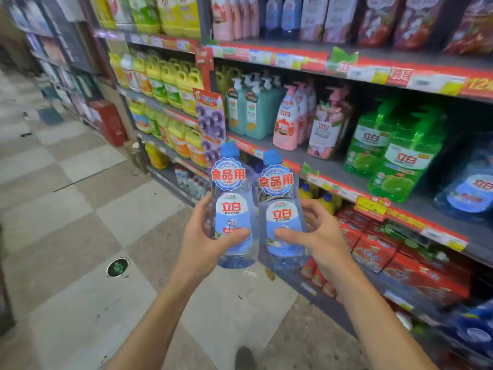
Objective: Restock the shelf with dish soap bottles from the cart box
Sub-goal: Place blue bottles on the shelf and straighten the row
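Gripping one clear-blue dish soap bottle each, both hands sit mid-frame in front of the shelf [354, 166]. Left hand [206, 241] wraps fingers + thumb round the left bottle [232, 209]; right hand [317, 233] does the same w/ the right bottle [280, 212]. Bottles upright, blue caps up, side by side, nearly touching, held over the checkered floor [80, 209]. Green bottles [394, 150] & pink pump bottles [286, 121] stand on the shelf behind.

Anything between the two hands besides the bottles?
No. In the head view, only the left bottle and right bottle sit between left hand and right hand, side by side.
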Demonstrator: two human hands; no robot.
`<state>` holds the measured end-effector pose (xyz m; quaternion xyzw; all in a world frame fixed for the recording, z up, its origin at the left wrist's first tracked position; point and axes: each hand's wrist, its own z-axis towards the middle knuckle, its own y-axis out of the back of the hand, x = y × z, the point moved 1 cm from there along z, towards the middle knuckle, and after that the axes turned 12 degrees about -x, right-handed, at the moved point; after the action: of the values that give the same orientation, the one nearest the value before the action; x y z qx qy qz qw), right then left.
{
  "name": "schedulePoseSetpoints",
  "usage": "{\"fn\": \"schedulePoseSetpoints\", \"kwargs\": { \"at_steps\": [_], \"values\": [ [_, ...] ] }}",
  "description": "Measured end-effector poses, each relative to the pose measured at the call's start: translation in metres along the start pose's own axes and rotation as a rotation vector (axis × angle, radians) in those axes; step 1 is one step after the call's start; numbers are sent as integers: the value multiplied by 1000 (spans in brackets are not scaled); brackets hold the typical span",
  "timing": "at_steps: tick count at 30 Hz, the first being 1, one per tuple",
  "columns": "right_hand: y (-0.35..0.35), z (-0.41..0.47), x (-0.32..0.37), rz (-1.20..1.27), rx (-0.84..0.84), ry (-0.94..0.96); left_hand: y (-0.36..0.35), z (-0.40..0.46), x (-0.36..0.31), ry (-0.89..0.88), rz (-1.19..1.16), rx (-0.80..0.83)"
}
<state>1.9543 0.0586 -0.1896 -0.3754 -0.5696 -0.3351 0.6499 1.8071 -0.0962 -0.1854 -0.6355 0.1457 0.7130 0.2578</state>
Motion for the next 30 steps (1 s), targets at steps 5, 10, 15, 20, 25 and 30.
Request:
{"fn": "schedulePoseSetpoints", "kwargs": {
  "at_steps": [5, 10, 15, 20, 25, 30],
  "values": [
    [-48, 64, 10, 58, 13, 40, 14, 74, -7, -64, 6, -38],
    [-88, 148, 25, 118, 2, 98, 9, 173, -23, -158, 68, -42],
    [-114, 229, 41, 172, -26, 163, -10, 268, -38, -251, 98, 4],
    [-130, 291, 53, 164, -70, 206, -28, 341, -47, -284, 117, 56],
    [-141, 342, 64, 153, -127, 242, -48, 406, -51, -229, 70, 157],
    [-155, 388, 86, 88, -193, 302, -66, 472, -58, -274, 16, 230]
  ]
}}
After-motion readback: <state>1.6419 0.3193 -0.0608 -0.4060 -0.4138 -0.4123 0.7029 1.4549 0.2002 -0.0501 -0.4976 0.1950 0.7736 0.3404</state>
